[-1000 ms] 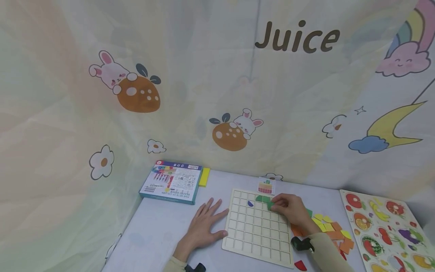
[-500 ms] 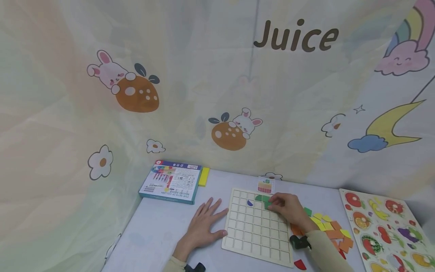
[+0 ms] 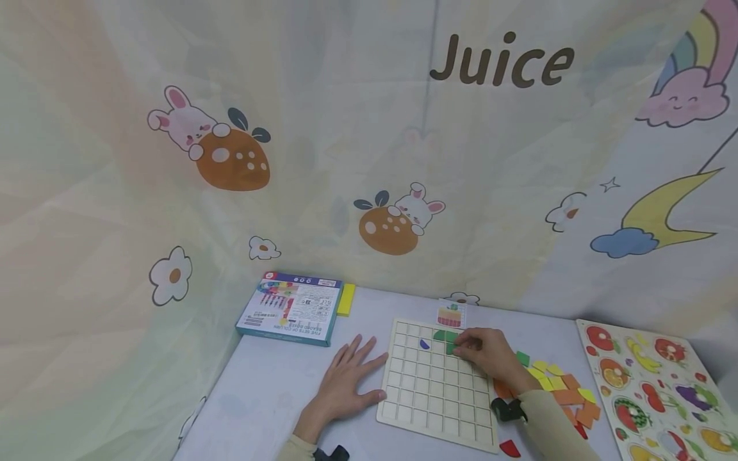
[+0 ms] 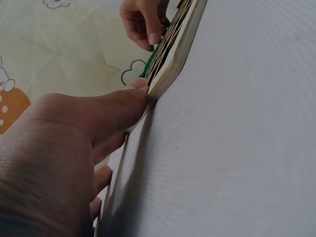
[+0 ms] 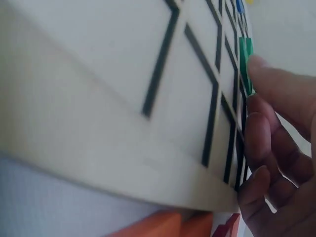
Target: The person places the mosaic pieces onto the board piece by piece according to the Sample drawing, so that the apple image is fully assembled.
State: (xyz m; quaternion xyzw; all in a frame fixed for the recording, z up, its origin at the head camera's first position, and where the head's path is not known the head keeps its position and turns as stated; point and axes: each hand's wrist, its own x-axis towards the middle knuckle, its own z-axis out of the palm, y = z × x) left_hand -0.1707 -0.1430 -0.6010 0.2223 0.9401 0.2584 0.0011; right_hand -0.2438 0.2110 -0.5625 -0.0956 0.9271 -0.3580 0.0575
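Note:
A pale wooden grid board (image 3: 429,400) lies on the white table. My left hand (image 3: 344,384) rests flat on the table at its left, fingers spread; in the left wrist view the thumb (image 4: 123,101) touches the board's edge. Over the board's upper right, my right hand (image 3: 492,355) pinches a small green tile (image 3: 450,349), partly hidden by the fingers. In the right wrist view the thumb (image 5: 279,86) presses on this green tile (image 5: 246,61), the other fingers curled below. Green rounded pieces (image 3: 444,335) sit just above it in the grid, and a blue piece (image 3: 425,344) lies to the left.
A small picture card (image 3: 451,315) lies behind the board. Loose yellow pieces (image 3: 542,371) and orange pieces (image 3: 567,398) are heaped at right, a red piece (image 3: 510,449) nearer. A fruit puzzle board (image 3: 646,390) lies far right, a boxed set (image 3: 291,310) back left.
The green tile under my right fingers has shifted slightly left and now sits flatter in the grid below the rounded green pieces. My left hand has stayed in place.

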